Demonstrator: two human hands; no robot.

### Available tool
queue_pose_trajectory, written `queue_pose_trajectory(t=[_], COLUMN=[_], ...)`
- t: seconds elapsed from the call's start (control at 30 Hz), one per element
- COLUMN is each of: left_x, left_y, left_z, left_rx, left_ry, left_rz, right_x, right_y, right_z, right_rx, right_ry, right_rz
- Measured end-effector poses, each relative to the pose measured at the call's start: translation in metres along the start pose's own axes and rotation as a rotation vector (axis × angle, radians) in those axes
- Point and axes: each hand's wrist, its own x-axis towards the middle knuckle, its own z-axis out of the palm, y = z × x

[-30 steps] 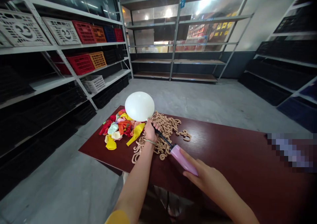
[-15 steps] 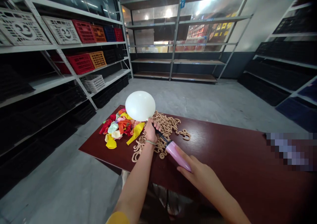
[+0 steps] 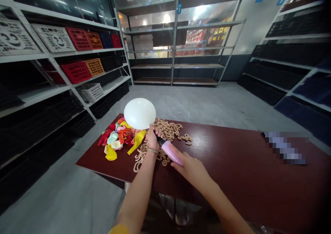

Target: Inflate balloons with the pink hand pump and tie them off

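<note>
A white inflated balloon sits on the nozzle end of a hand pump with a pink barrel and a black end. My left hand is closed around the black end, right at the balloon's neck. Around the pink barrel my right hand is wrapped, lower and to the right. Beneath and beside the left hand lies a heap of tan curly strands. Uninflated balloons in red, yellow, orange and pale colours are piled left of it.
Everything rests on a dark red-brown table. A blurred, pixelated item lies at its right. Shelves with crates stand to the left, a metal rack at the back, and dark bins on the right.
The pink barrel has slid toward my left hand, covering the black rod seen before, with my right hand moving along. The balloon looks about the same size. The view has shifted slightly.
</note>
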Motion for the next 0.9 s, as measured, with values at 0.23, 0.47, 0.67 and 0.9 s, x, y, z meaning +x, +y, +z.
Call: queue_pose_trajectory(t=[0.23,0.47,0.67,0.9], left_x=[-0.006,0.002,0.005,0.005], left_y=[-0.007,0.003,0.007,0.013], left_z=[0.008,-0.002,-0.005,-0.003], left_rx=[0.069,0.085,0.183,0.183], left_ry=[-0.028,0.039,0.099,0.09], left_rz=[0.012,0.136,0.17,0.259], right_x=[-0.057,-0.088,-0.079,-0.031], right_y=[0.039,0.074,0.115,0.136], right_z=[0.004,-0.011,-0.022,-0.015], right_rx=[0.074,0.112,-0.001,-0.107], right_ry=[0.015,0.03,0.147,0.15], right_rz=[-0.008,0.011,0.142,-0.032])
